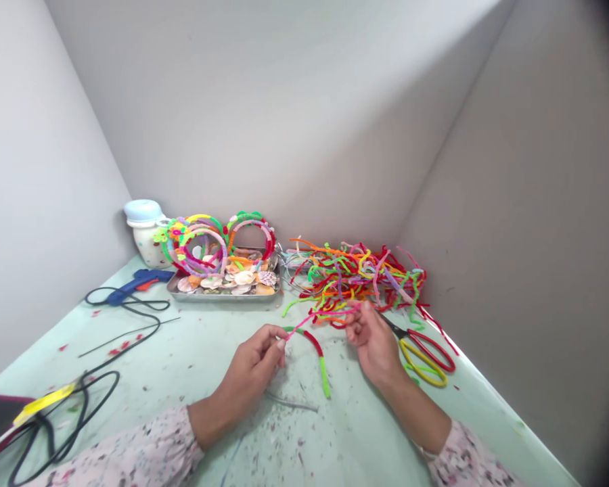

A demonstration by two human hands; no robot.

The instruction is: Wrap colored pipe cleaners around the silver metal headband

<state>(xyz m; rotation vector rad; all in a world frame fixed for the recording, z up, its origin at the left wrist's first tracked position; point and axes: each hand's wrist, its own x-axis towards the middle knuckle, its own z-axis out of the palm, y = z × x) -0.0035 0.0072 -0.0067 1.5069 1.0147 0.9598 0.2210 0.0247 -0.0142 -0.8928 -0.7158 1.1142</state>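
Observation:
A pink pipe cleaner (309, 315) stretches between my two hands above the table. Its left end is pinched in my left hand (256, 358), together with a partly wrapped band (314, 343) of green, red and bright green that curves out to the right and down. My fingers cover the rest of that band. My right hand (373, 341) has its thumb and fingers closed on the other end of the pink pipe cleaner. Beside my right wrist lie scissors (426, 355) with one red and one yellow handle loop. A grey wire-like piece (291, 404) lies below my left hand.
Behind my hands, a metal tray (223, 296) holds seashells and finished colourful headbands (203, 247). Loose pipe cleaners (355, 270) are heaped at the back right. A blue glue gun (137, 284), its black cord (84, 399) and a lidded jar (147, 233) are left. Walls close in the table.

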